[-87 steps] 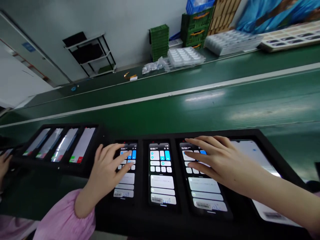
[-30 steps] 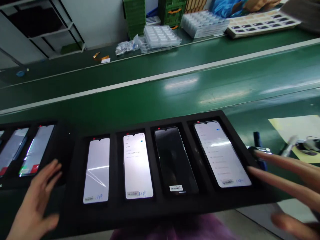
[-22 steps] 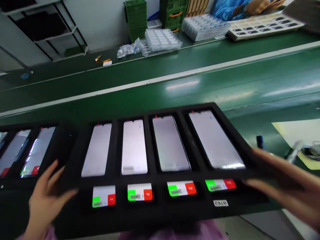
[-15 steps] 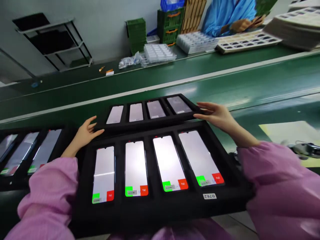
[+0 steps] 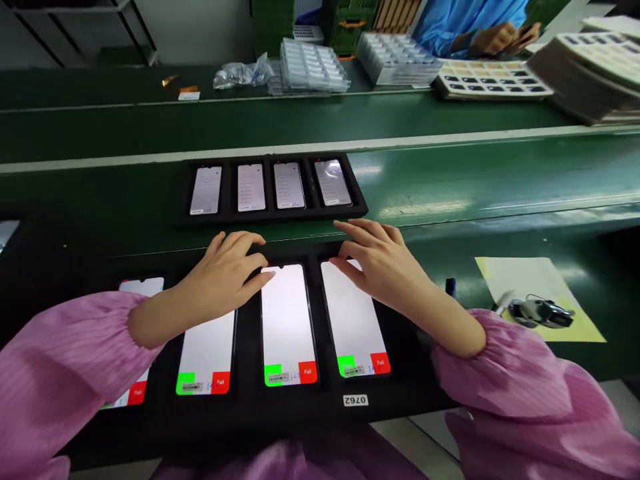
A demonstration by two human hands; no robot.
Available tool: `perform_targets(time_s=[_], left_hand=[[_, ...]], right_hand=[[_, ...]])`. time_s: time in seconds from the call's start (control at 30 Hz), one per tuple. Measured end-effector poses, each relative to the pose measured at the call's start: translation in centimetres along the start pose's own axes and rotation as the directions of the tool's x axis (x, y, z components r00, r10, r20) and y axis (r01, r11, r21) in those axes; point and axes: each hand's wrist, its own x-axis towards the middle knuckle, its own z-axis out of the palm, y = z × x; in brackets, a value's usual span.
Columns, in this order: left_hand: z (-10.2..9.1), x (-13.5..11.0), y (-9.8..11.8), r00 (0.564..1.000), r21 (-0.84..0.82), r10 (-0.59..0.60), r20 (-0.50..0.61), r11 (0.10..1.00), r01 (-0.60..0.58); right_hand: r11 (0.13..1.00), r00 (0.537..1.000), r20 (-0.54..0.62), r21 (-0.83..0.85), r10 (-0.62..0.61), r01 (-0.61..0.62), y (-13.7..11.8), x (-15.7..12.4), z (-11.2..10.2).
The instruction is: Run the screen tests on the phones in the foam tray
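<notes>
Now both hands, left hand and right hand, rest spread-fingered on white-lit phones.

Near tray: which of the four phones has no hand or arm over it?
The third phone from the left. The left hand and its arm cover the two phones to its left; the right hand lies on the rightmost one.

Sleeves: I see pink with fine stripes.
Near tray: black, with a white label.
Phones: white screens, each with green and red squares.
Belt: glossy green.
Paper at three o'clock: pale yellow.
</notes>
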Motion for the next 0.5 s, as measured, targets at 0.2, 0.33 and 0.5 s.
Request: perform_targets(time_s=[0.2,0.33,0.5], left_hand=[[-1.1,0.6,0.1,0.999,-0.006,-0.037,0.025,0.999,0.037],[-2.2,1.0,5.1,0.96,0.181,0.178,-0.216,0.974,-0.14],[0.9,-0.6,12.7,0.849,-0.274,0.527,-0.046,0.81,-0.518]], right_hand=[[0.984,1.0,0.009,0.175,0.03,-0.031,0.4,0.8,0.1],[0.967,1.0,0.004,0.253,-0.003,0.002,-1.3,-3.3,-2.6],[0.791,0.985,-0.151,0.592,-0.08,0.155,-4.9,-12.7,-4.3]])
